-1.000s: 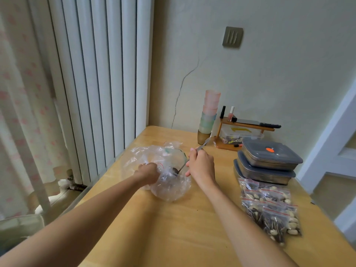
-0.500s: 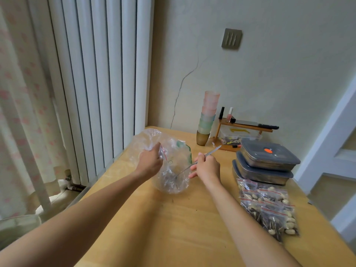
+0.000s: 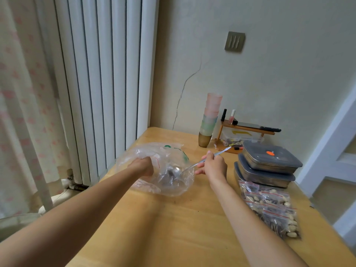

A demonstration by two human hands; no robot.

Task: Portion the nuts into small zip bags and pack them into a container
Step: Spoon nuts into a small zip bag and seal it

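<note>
Scooping from a large clear plastic bag at frame centre — left hand gripping the bag's gathered plastic, fingers curled into it; right hand pinching the handle of a metal spoon, bowl sitting inside the bag. Little visibly remaining in the bag, exact contents too blurred to tell.

Judging progress as well along: filled small zip bags lying in a pile at lower right on the wooden table — roughly six to eight, overlapping too much for a firm count. Packing apparently not yet begun: two lidded metal containers stacked at right, both closed, just behind the pile.

Counting otherwise: one spoon, one large bag, one stack of cups in the upper middle.
</note>
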